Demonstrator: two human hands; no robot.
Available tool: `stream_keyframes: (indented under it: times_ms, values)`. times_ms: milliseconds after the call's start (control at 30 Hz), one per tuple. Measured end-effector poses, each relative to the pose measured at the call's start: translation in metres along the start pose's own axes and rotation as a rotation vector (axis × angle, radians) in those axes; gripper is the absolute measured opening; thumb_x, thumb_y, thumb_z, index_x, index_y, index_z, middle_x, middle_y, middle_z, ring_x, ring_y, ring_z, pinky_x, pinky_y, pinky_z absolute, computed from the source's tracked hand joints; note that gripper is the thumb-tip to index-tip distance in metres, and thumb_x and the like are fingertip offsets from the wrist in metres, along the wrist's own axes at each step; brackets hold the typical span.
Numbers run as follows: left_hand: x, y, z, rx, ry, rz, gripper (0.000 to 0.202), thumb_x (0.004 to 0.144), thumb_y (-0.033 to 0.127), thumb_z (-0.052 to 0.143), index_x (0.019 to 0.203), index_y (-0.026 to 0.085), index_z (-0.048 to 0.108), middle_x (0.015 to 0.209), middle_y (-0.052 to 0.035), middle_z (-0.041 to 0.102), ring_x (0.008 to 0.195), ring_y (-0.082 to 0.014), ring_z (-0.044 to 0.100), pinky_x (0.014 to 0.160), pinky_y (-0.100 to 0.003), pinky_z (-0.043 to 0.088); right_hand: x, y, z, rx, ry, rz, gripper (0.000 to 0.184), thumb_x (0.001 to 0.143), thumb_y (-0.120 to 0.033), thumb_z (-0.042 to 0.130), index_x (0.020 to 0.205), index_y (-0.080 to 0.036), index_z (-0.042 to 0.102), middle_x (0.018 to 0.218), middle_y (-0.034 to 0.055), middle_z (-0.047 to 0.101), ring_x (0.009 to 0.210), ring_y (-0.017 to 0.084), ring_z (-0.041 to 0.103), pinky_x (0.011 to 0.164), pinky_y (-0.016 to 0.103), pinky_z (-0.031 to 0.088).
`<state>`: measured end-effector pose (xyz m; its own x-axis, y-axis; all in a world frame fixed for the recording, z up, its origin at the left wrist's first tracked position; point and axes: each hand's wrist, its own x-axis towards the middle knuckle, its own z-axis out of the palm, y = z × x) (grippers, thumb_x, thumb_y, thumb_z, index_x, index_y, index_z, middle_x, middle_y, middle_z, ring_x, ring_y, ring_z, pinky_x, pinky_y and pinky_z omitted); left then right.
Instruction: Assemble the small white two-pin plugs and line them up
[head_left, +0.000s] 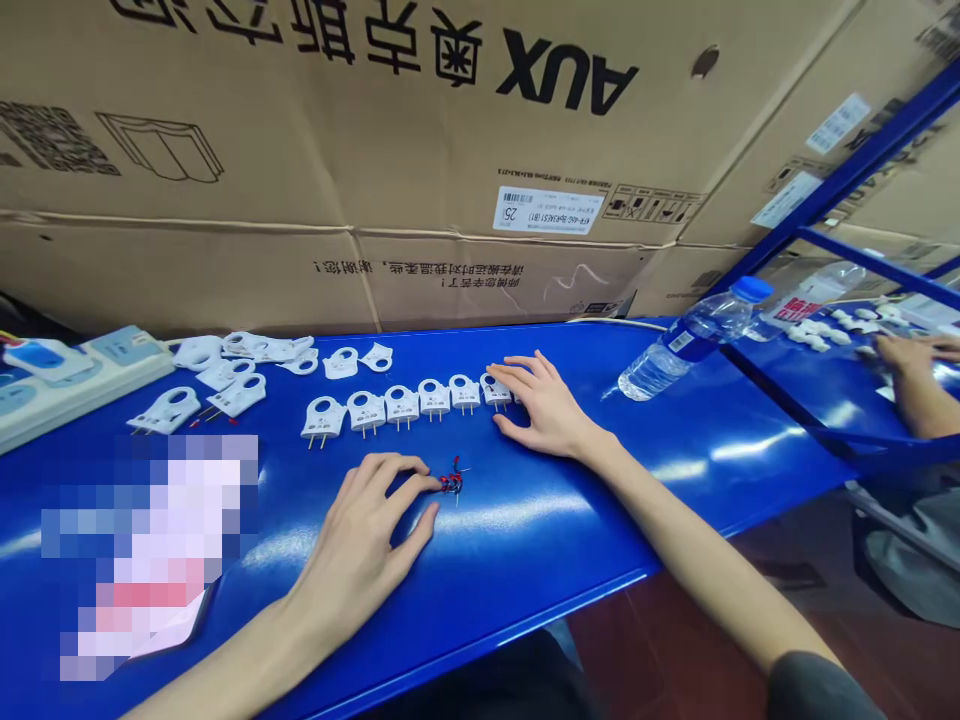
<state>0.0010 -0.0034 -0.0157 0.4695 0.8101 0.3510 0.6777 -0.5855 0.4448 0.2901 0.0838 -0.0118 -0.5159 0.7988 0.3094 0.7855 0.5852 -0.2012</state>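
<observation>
Gloss below, matt card behind, live on my feed!
I'm seeing a slick, shiny blue worktop (525,545) streaked with glare; smooth white plastic plug housings (403,402) with bright metal prongs (323,441); a clear, glossy plastic bottle (675,345); dull brown cardboard (420,150) bearing a smooth paper label (547,211); and a matt, dark cloth sleeve (814,685).
</observation>
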Motion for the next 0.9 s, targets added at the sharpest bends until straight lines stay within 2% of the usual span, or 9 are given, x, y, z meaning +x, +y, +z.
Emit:
stream_keyframes:
  times_ms: [167,267,400,533,633,733,900]
  values:
    - [0.0,-0.001,0.0,-0.015,0.008,0.008,0.02,0.1,0.03,0.055,0.115,0.026,0.068,0.117,-0.0071,0.069,0.109,-0.0264,0.062,0.095,-0.046,0.052,0.003,-0.016,0.006,0.001,0.019,-0.063,0.053,0.096,-0.042,0.065,0.145,-0.022,0.055,0.148,0.0102,0.06,0.142,0.032,0.047,0.126,0.066,0.024]
    - [0.0,0.0,-0.001,-0.028,-0.007,0.019,0.024,0.101,0.029,0.055,0.122,0.028,0.067,0.119,-0.0063,0.069,0.111,-0.0263,0.061,0.095,-0.045,0.052,0.005,-0.026,0.009,0.007,0.024,-0.11,0.034,0.098,-0.036,0.063,0.13,-0.024,0.064,0.144,0.0076,0.063,0.141,0.031,0.049,0.126,0.065,0.025]
    - [0.001,0.0,-0.002,-0.027,-0.026,0.05,0.018,0.102,0.029,0.055,0.113,0.029,0.069,0.118,-0.0059,0.068,0.111,-0.0266,0.06,0.092,-0.044,0.051,0.003,-0.035,0.007,0.031,0.02,-0.134,0.018,0.097,-0.029,0.062,0.113,-0.024,0.068,0.142,0.0066,0.064,0.14,0.03,0.049,0.125,0.065,0.025]
    - [0.0,0.0,-0.002,-0.012,-0.029,0.046,0.016,0.102,0.03,0.055,0.108,0.026,0.069,0.118,-0.0066,0.068,0.11,-0.0264,0.059,0.09,-0.043,0.05,-0.001,-0.044,0.001,0.057,-0.02,-0.159,0.018,0.09,-0.023,0.061,0.107,-0.022,0.067,0.145,0.007,0.063,0.143,0.031,0.047,0.127,0.065,0.02]
    - [0.0,0.001,-0.002,-0.014,-0.047,0.039,0.022,0.102,0.032,0.055,0.121,0.026,0.066,0.12,-0.0069,0.068,0.112,-0.0261,0.059,0.093,-0.044,0.051,-0.004,-0.049,-0.004,0.087,-0.058,-0.173,0.017,0.088,-0.023,0.062,0.104,-0.022,0.067,0.141,0.0061,0.066,0.143,0.03,0.047,0.13,0.063,0.014]
    - [-0.001,0.002,-0.001,-0.013,-0.082,0.096,0.03,0.103,0.03,0.053,0.131,0.03,0.063,0.125,-0.0066,0.066,0.116,-0.0259,0.059,0.095,-0.043,0.051,-0.006,-0.053,-0.006,0.119,-0.075,-0.19,0.015,0.089,-0.026,0.063,0.103,-0.022,0.067,0.135,0.0042,0.07,0.138,0.029,0.052,0.131,0.062,0.012]
    - [-0.001,0.002,0.0,0.002,-0.06,0.105,0.021,0.103,0.026,0.053,0.116,0.026,0.069,0.121,-0.0072,0.068,0.115,-0.0259,0.06,0.092,-0.043,0.052,-0.007,-0.057,-0.008,0.167,-0.093,-0.197,0.019,0.091,-0.03,0.064,0.109,-0.023,0.065,0.132,0.0057,0.071,0.133,0.027,0.055,0.13,0.063,0.013]
